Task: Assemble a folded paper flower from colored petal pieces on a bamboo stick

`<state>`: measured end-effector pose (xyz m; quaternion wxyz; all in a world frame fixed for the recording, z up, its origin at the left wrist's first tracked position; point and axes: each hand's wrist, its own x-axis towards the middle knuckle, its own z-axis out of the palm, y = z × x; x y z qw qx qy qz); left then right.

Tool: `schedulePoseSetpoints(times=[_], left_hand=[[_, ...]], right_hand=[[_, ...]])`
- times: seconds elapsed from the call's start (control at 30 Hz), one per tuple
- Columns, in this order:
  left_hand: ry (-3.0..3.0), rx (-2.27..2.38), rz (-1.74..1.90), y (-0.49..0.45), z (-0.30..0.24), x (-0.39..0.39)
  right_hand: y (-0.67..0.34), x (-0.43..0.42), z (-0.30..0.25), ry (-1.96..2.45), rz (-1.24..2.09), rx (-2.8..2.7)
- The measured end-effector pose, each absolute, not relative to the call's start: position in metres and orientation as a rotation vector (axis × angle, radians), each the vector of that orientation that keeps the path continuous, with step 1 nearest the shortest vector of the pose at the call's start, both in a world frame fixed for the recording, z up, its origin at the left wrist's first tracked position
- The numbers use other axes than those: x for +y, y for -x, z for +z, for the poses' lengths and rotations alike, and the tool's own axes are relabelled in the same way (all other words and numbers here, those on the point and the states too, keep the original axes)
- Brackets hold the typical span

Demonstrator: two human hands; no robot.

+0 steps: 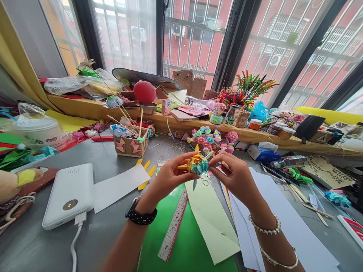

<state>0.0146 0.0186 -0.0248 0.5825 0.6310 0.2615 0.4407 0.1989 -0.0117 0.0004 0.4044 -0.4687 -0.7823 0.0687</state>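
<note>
A folded-paper origami piece [199, 165], yellow at the back and teal at the front, is raised above the desk. My left hand [167, 175] grips it from the left, with the thumb under it and the fingers above. From the other side, my right hand [234, 172] pinches at its teal edge; the fingers cover what exactly they grip. Just beneath lies a pair of scissors [206, 180], partly hidden. Under my hands are a pale green paper sheet [214, 223] and a ruler [174, 228] on a green mat [153, 241].
Yellow folded strips [147, 177] lie beside a white paper strip [120, 187]. A white power bank [70, 192] with a cable is at left. White sheets [283, 215] spread at right. Behind stand a cardboard box [132, 146] with sticks and some crocheted flowers [208, 138].
</note>
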Motion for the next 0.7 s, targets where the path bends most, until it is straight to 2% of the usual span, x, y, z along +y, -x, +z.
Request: schedulePoseSetpoints(times=[0.7], left_hand=[[-1.537, 0.701, 1.084, -0.0178, -0.0253, 0.0151]], right_hand=[[-0.1913, -0.0150, -0.0026, 1.227, 0.031, -1.979]])
